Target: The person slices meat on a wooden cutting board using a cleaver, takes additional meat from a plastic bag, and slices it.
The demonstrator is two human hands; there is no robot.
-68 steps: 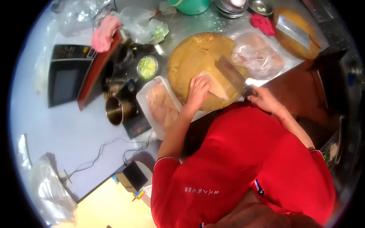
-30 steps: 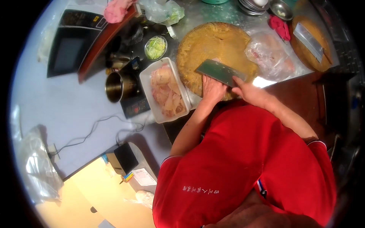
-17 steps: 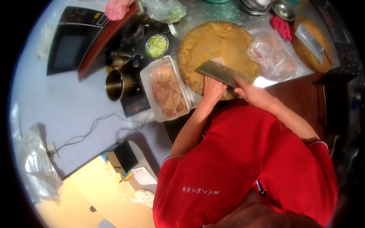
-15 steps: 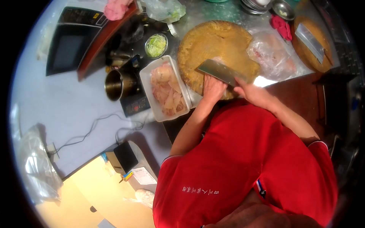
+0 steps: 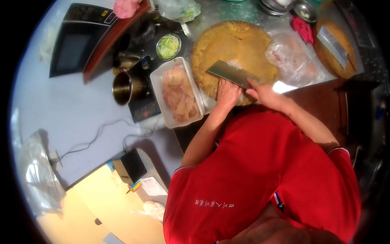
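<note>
A wide-bladed cleaver (image 5: pixel 230 73) lies slantwise over the round wooden chopping board (image 5: pixel 227 38). My right hand (image 5: pixel 263 94) is closed around its handle end. Close against the near side of the blade, my left hand (image 5: pixel 228 93) rests low on the board with its fingers together; the blade covers the fingertips and whatever lies under them. Just past the blade shows a small pale piece of meat (image 5: pixel 234 63). Left of the board, a white plastic tub (image 5: pixel 159 95) holds many pale pink meat slices (image 5: pixel 178 95).
A clear bag of pinkish meat (image 5: pixel 290 59) touches the board's right side. Beyond it, a second cleaver (image 5: pixel 332 45) lies on another board (image 5: pixel 345 71), near a pink cloth (image 5: pixel 302 29). Left are a bowl of shredded greens (image 5: pixel 168 46) and a metal pot (image 5: pixel 123 88).
The cleaver has shifted slightly left and away from me, with my right hand following. My left hand stays beside the blade, nearly unmoved.
</note>
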